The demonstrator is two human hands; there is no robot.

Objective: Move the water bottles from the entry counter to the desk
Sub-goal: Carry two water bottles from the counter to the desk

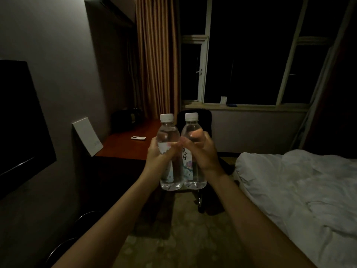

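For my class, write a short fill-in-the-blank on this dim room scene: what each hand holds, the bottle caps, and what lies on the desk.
1. The left hand and right hand each hold one water ____.
2. The left bottle and right bottle both have caps coloured ____.
3. On the desk lies a small white ____ control.
4. To the right stands a ____ with white sheets.

Missing words: bottle; white; remote; bed
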